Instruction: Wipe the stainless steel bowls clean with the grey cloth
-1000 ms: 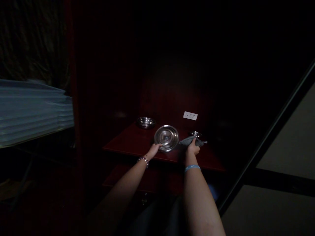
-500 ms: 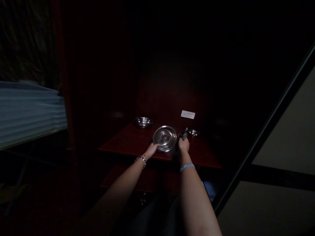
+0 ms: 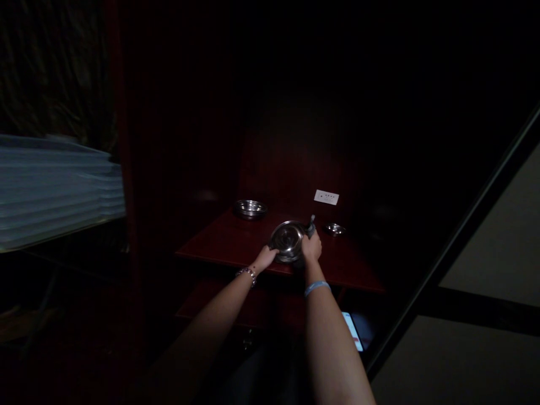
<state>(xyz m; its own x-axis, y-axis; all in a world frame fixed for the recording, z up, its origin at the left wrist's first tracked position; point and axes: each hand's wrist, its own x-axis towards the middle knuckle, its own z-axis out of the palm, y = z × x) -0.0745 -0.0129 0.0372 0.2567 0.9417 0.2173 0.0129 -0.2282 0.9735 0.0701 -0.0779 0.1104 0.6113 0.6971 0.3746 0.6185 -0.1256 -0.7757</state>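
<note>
Showing round, shiny steel plate (image 3: 287, 241) tilted at near edge of dark red table (image 3: 219, 242); left hand (image 3: 265, 259) grips its rim, right hand (image 3: 311, 247) presses grey cloth (image 3: 311, 226) w/ closed grip.

We seem to be in a dim dining booth: a dark red table (image 3: 236, 247) with steel dishes (image 3: 250, 208), a wall socket plate (image 3: 326, 197), panelled wooden walls (image 3: 177, 140).
</note>
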